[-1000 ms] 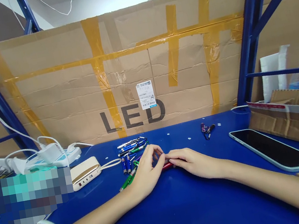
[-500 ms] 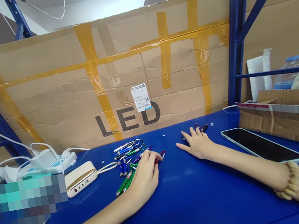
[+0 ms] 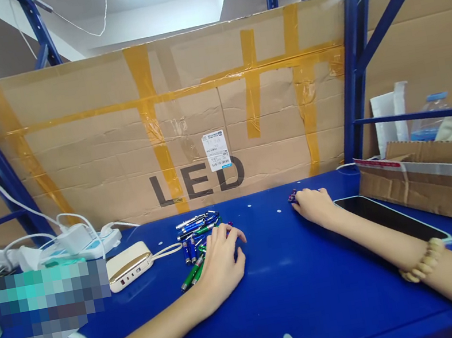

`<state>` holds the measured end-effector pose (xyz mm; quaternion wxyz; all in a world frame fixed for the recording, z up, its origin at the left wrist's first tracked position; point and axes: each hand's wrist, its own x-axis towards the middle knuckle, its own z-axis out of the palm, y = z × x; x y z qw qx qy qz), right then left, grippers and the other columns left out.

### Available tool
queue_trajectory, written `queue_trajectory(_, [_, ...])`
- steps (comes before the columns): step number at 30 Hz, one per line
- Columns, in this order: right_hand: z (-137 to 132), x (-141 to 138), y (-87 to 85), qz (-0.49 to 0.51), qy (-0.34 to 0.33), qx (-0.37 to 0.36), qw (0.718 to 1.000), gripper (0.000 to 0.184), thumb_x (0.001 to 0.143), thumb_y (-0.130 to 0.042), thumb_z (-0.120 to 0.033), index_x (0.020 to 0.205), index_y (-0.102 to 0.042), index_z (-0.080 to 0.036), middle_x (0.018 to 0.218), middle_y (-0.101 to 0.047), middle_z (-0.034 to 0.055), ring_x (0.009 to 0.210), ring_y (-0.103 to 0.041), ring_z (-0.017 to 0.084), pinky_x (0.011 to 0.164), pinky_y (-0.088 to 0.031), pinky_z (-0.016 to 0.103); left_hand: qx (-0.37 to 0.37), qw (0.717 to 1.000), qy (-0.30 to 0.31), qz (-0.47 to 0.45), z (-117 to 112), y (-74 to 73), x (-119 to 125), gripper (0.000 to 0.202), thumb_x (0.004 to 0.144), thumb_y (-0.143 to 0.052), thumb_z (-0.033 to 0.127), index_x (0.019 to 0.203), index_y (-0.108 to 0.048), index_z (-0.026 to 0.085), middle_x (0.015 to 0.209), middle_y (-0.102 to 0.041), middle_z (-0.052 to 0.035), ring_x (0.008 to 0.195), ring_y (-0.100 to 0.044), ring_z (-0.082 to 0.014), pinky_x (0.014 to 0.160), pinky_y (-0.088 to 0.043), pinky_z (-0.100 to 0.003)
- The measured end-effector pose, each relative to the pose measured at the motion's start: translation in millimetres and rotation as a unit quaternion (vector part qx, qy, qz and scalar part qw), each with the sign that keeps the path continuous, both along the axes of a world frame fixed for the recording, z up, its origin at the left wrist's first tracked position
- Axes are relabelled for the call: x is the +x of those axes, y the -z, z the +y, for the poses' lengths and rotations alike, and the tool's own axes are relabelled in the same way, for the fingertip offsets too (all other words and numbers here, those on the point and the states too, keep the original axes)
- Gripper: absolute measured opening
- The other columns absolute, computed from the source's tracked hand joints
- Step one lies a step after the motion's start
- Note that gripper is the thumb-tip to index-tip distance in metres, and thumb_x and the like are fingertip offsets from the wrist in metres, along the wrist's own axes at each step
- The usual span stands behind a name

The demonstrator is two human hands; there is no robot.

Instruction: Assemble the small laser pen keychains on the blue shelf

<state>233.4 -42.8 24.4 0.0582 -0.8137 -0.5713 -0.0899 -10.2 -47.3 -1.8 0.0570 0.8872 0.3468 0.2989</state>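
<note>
**Q:** Entry one: what are the hands on?

**A:** Left hand (image 3: 220, 263), centre of the blue desk (image 3: 285, 304): fingers curved and lowered over the right edge of a loose pile of blue and green carabiner-clip pens (image 3: 194, 250). The hand is part-closed, but I cannot tell whether it grips any of them. Right hand (image 3: 315, 205), back edge of the desk: fingers bent down onto a small purple keychain item (image 3: 293, 197), which they partly hide. Whether it is held or only touched, I cannot tell.

**Q:** Arm pose?

**A:** Both forearms come in low from the lower corners and angle toward the centre. A wooden bead bracelet (image 3: 423, 259) sits on the right wrist.

**Q:** Why are things placed like this?

**A:** Apparently for reach: the pens are bunched by the left hand, with the purple item apart by the right. A smartphone (image 3: 387, 216) lies flat just beside the right hand, seemingly set aside. A cream power bank (image 3: 129, 266) sits left of the pile, near a white power strip (image 3: 77, 246). A taped cardboard sheet (image 3: 165, 121) printed "LED" stands upright along the back of the desk.
</note>
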Motion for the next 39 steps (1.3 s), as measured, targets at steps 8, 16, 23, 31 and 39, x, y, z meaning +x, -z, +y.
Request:
queue_trajectory(8, [-8.6, -0.1, -12.2, 0.090, -0.066, 0.010, 0.994, 0.021, 0.067, -0.060, -0.012, 0.087, -0.066, -0.016, 0.093, -0.067, 0.0095, 0.087, -0.062, 0.025, 0.065, -0.044, 0.029, -0.171, 0.950, 0.021, -0.259, 1.0, -9.0, -0.1, 0.008, 0.078, -0.040, 0.020, 0.075, -0.048, 0.019, 0.073, -0.048, -0.0004, 0.070, -0.047, -0.0153, 0.065, -0.036, -0.027])
queue_trajectory(16, [-24.1, -53.6, 6.6, 0.246, -0.373, 0.068, 0.892, 0.033, 0.064, -0.059, -0.012, 0.096, -0.066, -0.017, 0.086, -0.067, 0.0029, 0.072, -0.060, 0.014, 0.062, -0.047, 0.023, -0.278, 0.902, 0.022, -0.329, -4.0, -9.0, 4.3, 0.014, 0.081, -0.044, 0.031, 0.089, -0.045, 0.020, 0.065, -0.043, 0.0043, 0.054, -0.040, -0.0096, 0.052, -0.030, -0.022])
queue_trajectory(23, [-40.8, -64.6, -2.3, 0.258, -0.482, 0.158, 0.822, 0.026, 0.072, -0.055, -0.009, 0.091, -0.068, -0.020, 0.084, -0.064, 0.0031, 0.073, -0.059, 0.014, 0.069, -0.047, 0.026, -0.216, 0.952, 0.016, -0.216, -7.5, -10.4, 4.4, 0.028, 0.089, -0.034, 0.041, 0.077, -0.047, 0.020, 0.074, -0.048, 0.0014, 0.071, -0.046, -0.0135, 0.065, -0.036, -0.025])
queue_trajectory(31, [-33.0, -60.1, 8.7, 0.293, -0.468, 0.088, 0.829, 0.036, 0.076, -0.043, -0.003, 0.094, -0.069, -0.019, 0.078, -0.061, 0.0019, 0.050, -0.057, 0.008, 0.058, -0.047, 0.023, -0.134, 0.988, 0.043, -0.064, -10.8, -9.5, 4.4, 0.039, 0.091, -0.030, 0.042, 0.065, -0.047, 0.019, 0.071, -0.045, 0.0011, 0.068, -0.046, -0.0145, 0.064, -0.034, -0.026])
queue_trajectory(39, [-36.7, -63.4, 5.1, 0.270, -0.434, 0.085, 0.855, 0.037, 0.070, -0.054, -0.008, 0.102, -0.067, -0.020, 0.086, -0.066, 0.0032, 0.058, -0.060, 0.012, 0.058, -0.045, 0.022, -0.110, 0.992, 0.056, -0.028, -15.1, -11.2, 4.5, 0.040, 0.093, -0.025, 0.037, 0.067, -0.050, 0.019, 0.079, -0.046, -0.0001, 0.072, -0.049, -0.0145, 0.068, -0.035, -0.028])
